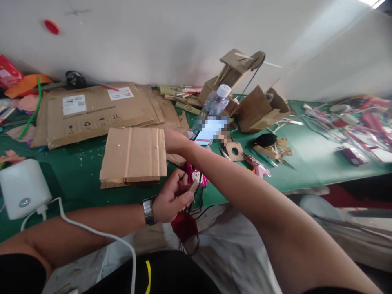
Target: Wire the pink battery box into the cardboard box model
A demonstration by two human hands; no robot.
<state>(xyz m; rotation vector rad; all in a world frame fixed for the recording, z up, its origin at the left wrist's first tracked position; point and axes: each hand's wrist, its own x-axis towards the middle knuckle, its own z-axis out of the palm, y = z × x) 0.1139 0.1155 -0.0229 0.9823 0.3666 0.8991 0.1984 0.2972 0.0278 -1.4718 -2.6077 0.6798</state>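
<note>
My left hand (171, 198), with a metal watch (149, 210) on its wrist, pinches a small brown strip (194, 187) that looks like cardboard. Just beyond those fingers is a pink item with a white cartoon-like patch (196, 174), with black cords hanging by it. Reaching across the table, my right hand (175, 141) is at the right side of a folded cardboard box (133, 153). The box hides its fingers, so I cannot tell whether they hold anything. A dark red item (184, 225) with a black cord hangs below my left hand.
Flattened cartons (98, 112) lie at the back left. A clear bottle (214, 102), a lit phone (210, 130) and a cardboard model (260, 108) stand or lie beyond my right arm. A white power bank (24, 188) trails a cable across my left arm. Craft scraps (352, 122) cover the right.
</note>
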